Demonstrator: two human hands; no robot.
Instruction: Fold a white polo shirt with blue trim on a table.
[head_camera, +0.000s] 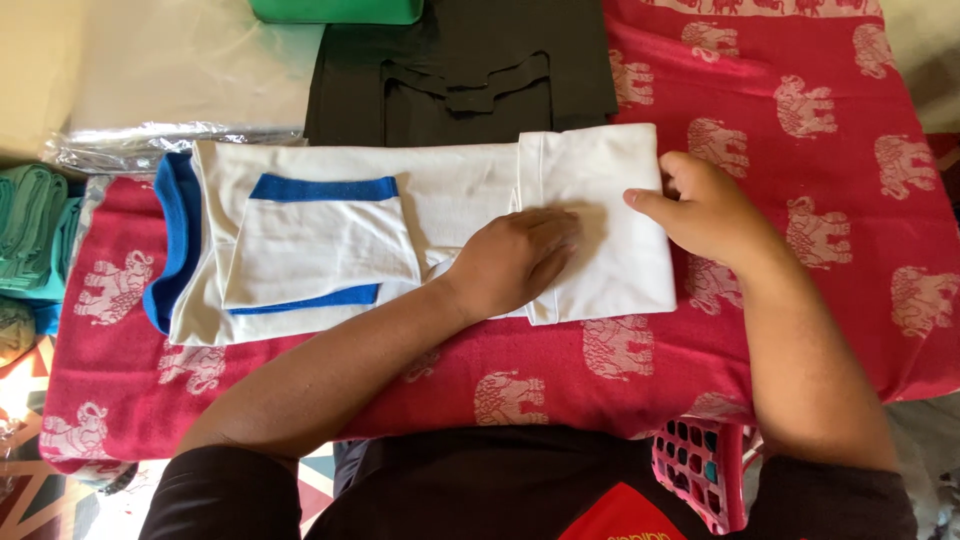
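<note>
Left hand (515, 258) lies palm down, fingers flat, pressing the folded part of a white shirt (440, 235); nothing gripped. Right hand (705, 208) rests at the fold's far right edge, fingers loosely curled against the cloth, thumb on top; cannot tell if it pinches the edge.

Shirt lies directly under both hands, stretched sideways, bottom end folded over toward the middle. It is white with a blue collar (172, 240) at the end well left of the left hand, and blue-trimmed sleeves folded onto the body.

Under it, a red elephant-print cloth (800, 150) covers the surface. Beyond the hands lies a black garment (460, 70). Folded teal clothes (30, 230) sit far left. Pink basket (700, 465) below the right forearm.
</note>
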